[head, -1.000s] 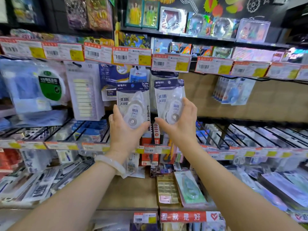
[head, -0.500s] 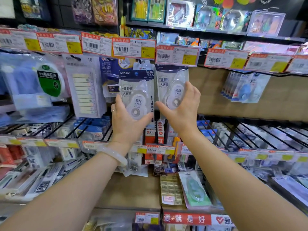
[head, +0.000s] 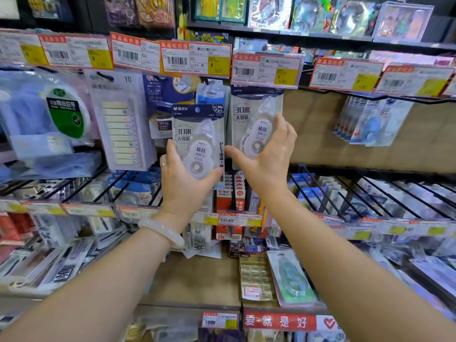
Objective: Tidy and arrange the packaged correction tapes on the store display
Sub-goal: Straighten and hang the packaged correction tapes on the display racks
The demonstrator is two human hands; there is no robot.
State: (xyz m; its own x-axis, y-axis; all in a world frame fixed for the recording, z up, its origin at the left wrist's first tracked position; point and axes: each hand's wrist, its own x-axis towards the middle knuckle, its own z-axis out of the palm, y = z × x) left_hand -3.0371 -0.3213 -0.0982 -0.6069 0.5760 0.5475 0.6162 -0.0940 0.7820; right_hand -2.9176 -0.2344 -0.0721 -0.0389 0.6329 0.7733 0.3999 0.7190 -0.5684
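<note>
Up against the hanging row of a store display, 2 bare hands each hold 1 packaged correction tape. The left hand (head: 183, 186) has its grip curled round the lower part of the left correction tape pack (head: 197, 141), thumb on the right edge and fingers on the left edge, with a ring on 1 finger and a pale bangle (head: 164, 232) on the wrist. This pack stands upright in front of a blue-backed pack (head: 172, 90) hanging behind it. The right hand (head: 267, 161) pinches the right correction tape pack (head: 255, 119) from below and the side, thumb at its lower left and fingers curled over its right edge. That pack sits higher, its top edge tucked up under a price label (head: 267, 69) marked 5.80, and it is slightly tilted. The 2 packs are just beside each other, not touching so far as can be seen.

To the left hangs a pack of pastel index tabs (head: 118, 124) marked 10, and beyond it a roll with a green label (head: 65, 114). A row of price labels runs across the top rail (head: 196, 59). Further right, a bunch of blue-and-white packs (head: 372, 122) hangs against a brown backboard. Below the hands, wire dividers (head: 345, 193) separate rows of small stationery packs, and a red banner (head: 280, 322) runs along a lower shelf edge.
</note>
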